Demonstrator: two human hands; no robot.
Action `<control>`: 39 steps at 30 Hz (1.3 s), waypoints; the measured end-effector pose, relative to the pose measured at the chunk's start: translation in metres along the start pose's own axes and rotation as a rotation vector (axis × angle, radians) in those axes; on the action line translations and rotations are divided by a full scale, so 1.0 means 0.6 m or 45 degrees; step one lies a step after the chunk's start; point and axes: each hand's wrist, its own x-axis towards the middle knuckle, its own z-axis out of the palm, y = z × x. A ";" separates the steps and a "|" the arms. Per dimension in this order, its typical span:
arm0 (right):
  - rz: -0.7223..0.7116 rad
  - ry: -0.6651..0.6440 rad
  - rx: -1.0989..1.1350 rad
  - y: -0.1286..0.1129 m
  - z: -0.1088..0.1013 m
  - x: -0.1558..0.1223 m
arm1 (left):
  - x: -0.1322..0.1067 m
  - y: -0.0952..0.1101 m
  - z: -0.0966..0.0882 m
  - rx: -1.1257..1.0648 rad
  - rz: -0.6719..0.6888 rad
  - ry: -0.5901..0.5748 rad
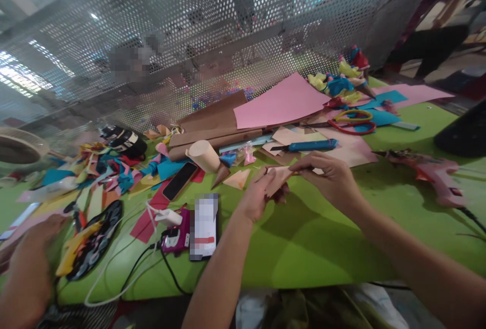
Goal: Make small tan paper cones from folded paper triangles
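My left hand (255, 198) and my right hand (327, 176) meet over the green table (311, 238), both closed on a small tan paper piece (277, 176) that looks folded or rolled into a cone. My left fingers wrap its lower part, my right fingers pinch its upper edge. A finished brown paper cone (220, 173) and a cream paper roll (204, 155) lie just to the left of my hands. A blue utility knife (310, 145) lies right behind them.
Pink (279, 102) and brown paper sheets (216, 116), red-and-yellow scissors (353, 121), a pink glue gun (436, 174), phones (179, 181), a charger with cables (167, 217) and coloured scraps (102, 172) cover the table. Another person's hand (32, 253) rests at the left edge. A perforated metal screen (190, 40) stands behind.
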 end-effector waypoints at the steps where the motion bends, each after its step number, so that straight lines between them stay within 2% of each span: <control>1: -0.017 -0.001 -0.015 -0.001 0.000 0.000 | 0.000 -0.001 -0.001 0.008 0.009 -0.008; 4: -0.050 -0.003 -0.036 -0.002 0.001 -0.001 | 0.000 -0.002 -0.003 0.029 0.017 -0.010; 7: -0.008 -0.033 0.026 -0.001 0.001 0.000 | 0.000 -0.002 -0.004 0.062 0.055 0.000; 12: 0.295 -0.001 0.367 0.001 -0.002 0.005 | 0.002 -0.001 -0.005 0.113 0.182 0.092; 15: 0.368 0.011 0.427 0.001 -0.003 0.009 | 0.002 -0.001 -0.004 0.166 0.210 0.104; 22: 0.382 -0.132 0.345 0.002 0.000 0.012 | -0.004 0.002 0.002 0.241 0.212 0.102; 39: 0.281 -0.058 0.112 0.003 0.001 0.008 | 0.001 -0.004 -0.001 0.318 0.184 0.045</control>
